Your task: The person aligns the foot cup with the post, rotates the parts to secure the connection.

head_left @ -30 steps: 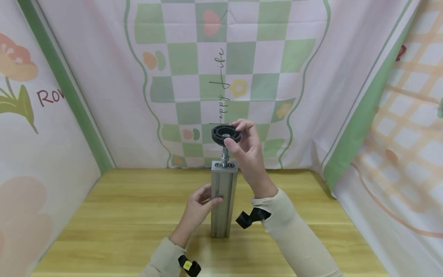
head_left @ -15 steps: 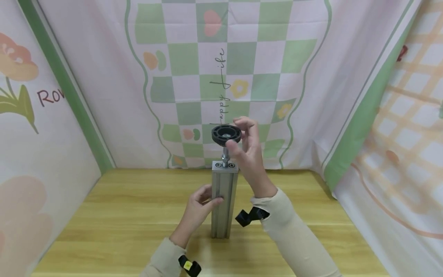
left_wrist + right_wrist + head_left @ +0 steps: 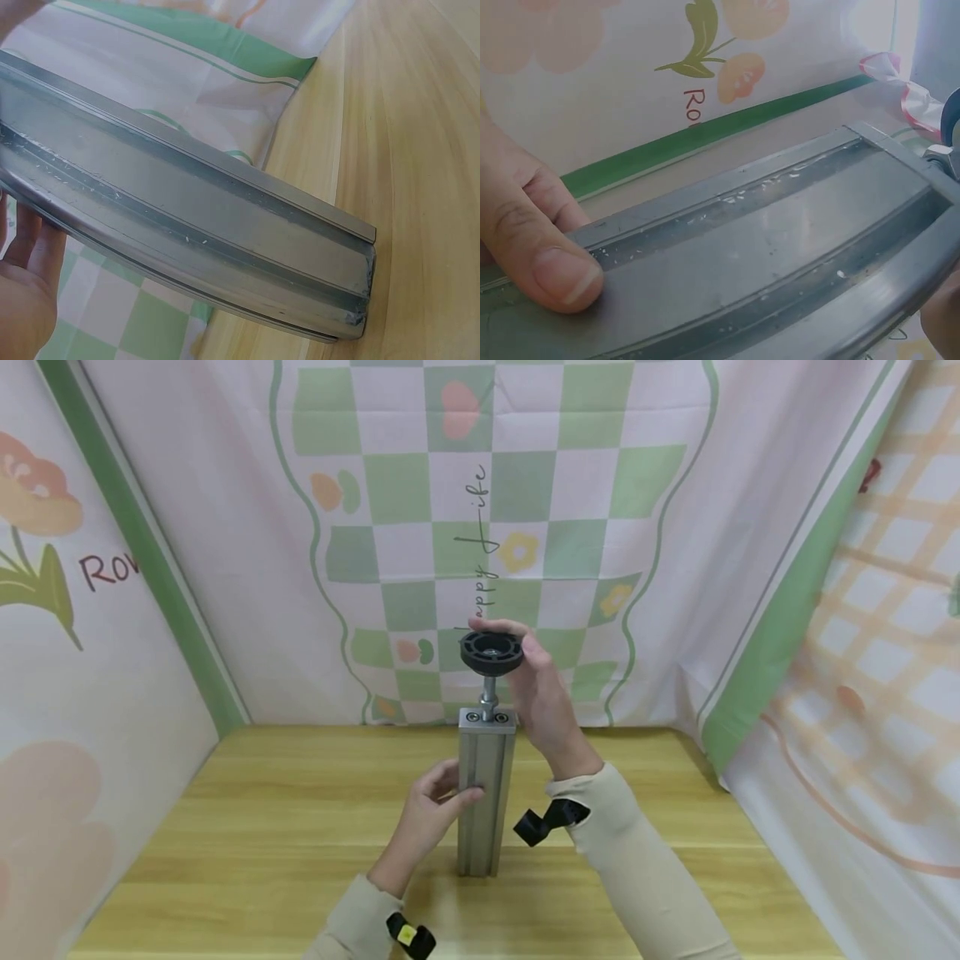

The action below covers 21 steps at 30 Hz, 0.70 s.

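Observation:
A grey aluminium profile (image 3: 487, 760) stands upright on the wooden table, with slots along its sides and an end plate with two screws on top. A black levelling foot (image 3: 491, 667) rises from that plate on a threaded metal stem (image 3: 489, 693), its round base facing up. My left hand (image 3: 426, 814) grips the profile around mid-height, thumb (image 3: 566, 277) across its near face. At the foot's right side, my right hand (image 3: 547, 710) holds the base, fingers behind it and thumb by the right rim. Part of those fingers is hidden by the base.
The wooden table (image 3: 285, 827) spreads around the profile. A printed green-and-white checked cloth (image 3: 517, 485) hangs behind it, with a cloth wall (image 3: 67, 693) on the left and another cloth (image 3: 847, 693) on the right.
My right hand first pinched the foot's base, then loosened, and now has its fingers farther round the back with the thumb shifted to the right rim. The left hand and profile stay put.

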### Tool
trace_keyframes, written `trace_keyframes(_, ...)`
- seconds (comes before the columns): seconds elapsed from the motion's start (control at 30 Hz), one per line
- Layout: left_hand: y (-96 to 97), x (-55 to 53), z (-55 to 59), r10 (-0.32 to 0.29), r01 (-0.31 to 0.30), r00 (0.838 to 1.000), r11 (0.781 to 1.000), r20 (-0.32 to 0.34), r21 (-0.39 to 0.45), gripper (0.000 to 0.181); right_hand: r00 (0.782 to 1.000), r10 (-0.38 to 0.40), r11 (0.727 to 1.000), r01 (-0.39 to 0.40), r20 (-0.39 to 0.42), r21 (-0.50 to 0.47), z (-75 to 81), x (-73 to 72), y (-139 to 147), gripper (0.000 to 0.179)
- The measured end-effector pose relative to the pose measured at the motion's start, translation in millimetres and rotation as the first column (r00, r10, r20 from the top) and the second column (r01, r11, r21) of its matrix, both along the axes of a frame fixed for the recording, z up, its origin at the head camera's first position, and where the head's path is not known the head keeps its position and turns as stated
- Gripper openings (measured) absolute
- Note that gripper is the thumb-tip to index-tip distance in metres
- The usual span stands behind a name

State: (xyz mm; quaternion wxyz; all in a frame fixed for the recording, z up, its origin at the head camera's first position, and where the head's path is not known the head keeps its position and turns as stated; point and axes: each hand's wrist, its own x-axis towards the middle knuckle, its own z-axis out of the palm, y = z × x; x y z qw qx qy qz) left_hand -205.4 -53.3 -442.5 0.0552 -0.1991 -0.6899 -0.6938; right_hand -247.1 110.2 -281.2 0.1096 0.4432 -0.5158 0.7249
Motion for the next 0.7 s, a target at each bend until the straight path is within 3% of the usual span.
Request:
trace_keyframes(0.27, -0.2, 2.2, 2.3, -0.002, 0.002, 1.000, 1.000, -0.002, 0.007, 0.039, 0.999, -0.028, 0.999, 0.028, 0.019, -0.034, 0.5, 0.7, 0.6, 0.027)
trace_keyframes(0.47, 0.1, 3.1, 3.4, 0.001, -0.001, 1.000, 1.000, -0.014, 0.011, 0.040, 0.987, -0.161, 0.986, 0.161, -0.005, -0.037, -0.8, 5.4, 0.5, 0.018)
trace_keyframes(0.7, 0.3, 3.8, 3.9, 0.001, -0.001, 1.000, 1.000, -0.001, 0.011, 0.041, 0.972, -0.236, 0.971, 0.237, 0.017, -0.042, 1.9, 13.9, -0.6, 0.045)
